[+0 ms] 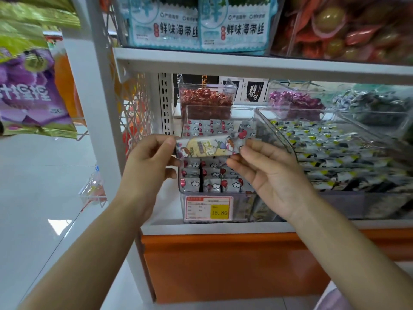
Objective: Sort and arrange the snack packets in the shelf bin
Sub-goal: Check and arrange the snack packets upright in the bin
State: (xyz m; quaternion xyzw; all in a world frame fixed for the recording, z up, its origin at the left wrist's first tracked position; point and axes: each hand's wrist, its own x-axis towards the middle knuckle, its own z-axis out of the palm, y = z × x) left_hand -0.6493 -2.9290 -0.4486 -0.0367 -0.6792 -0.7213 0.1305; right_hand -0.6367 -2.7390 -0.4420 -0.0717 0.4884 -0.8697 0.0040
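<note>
The left hand (148, 158) is pinching the left end of a snack packet (209, 147), and the right hand (267, 173) is pinching its right end, palm turned up; the packet is lying level between them, just in front of the clear shelf bin (220, 113); inside the bin more packets (210, 177) (grey, with clouds and red balloons) are standing in rows; a yellow price tag (209, 208) is sitting on the bin's near face.

I see the white shelf (223, 227) carrying a narrow clear bin (220, 106) of snack packets (212, 175) just behind my left grip (147, 162) and right grip (268, 173); a wider clear bin (357, 204) sits beside it, beyond the right grip.
</note>
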